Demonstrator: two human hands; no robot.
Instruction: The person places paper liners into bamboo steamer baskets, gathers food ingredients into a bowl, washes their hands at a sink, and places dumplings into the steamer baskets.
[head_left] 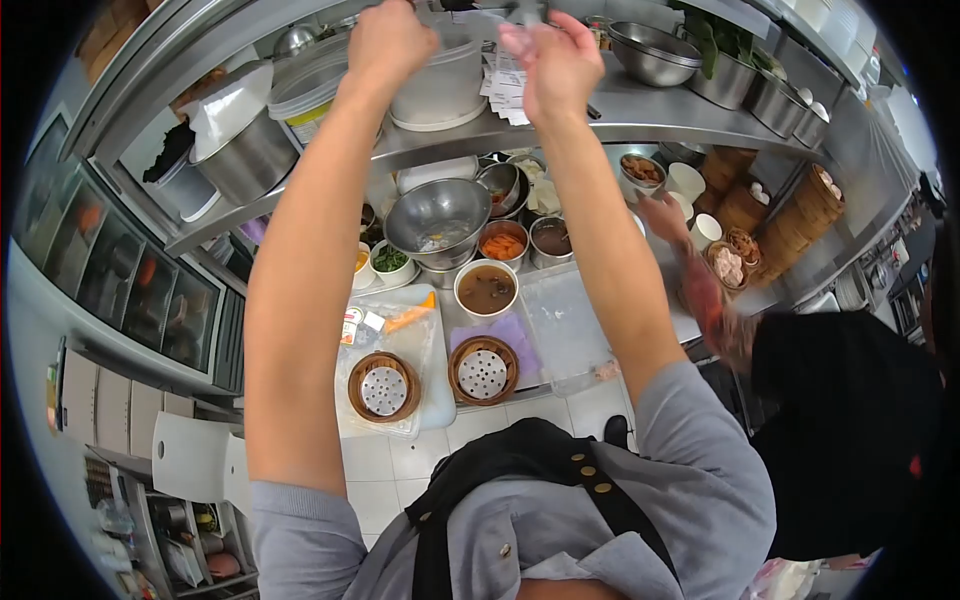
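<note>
Both my arms reach up to the steel shelf at the top of the view. My left hand (392, 42) is closed in front of a large clear plastic tub (440, 90); what its fingers hold is hidden. My right hand (563, 70) has its fingers curled and partly blurred, with something pale and see-through at the fingertips that I cannot make out. Paper order slips (507, 90) hang beside that hand. Below, two small bamboo steamers (357, 385) with perforated white liners stand near the counter's front edge. Behind them is a bowl of brown soup (487, 288).
A steel mixing bowl (437, 222), a tub of carrots (503, 243) and a bowl of greens (390, 262) crowd the counter. Steel bowls (655, 55) sit on the shelf (470, 140). At right, a co-worker's arm (715, 290) reaches in near stacked bamboo steamers (800, 225).
</note>
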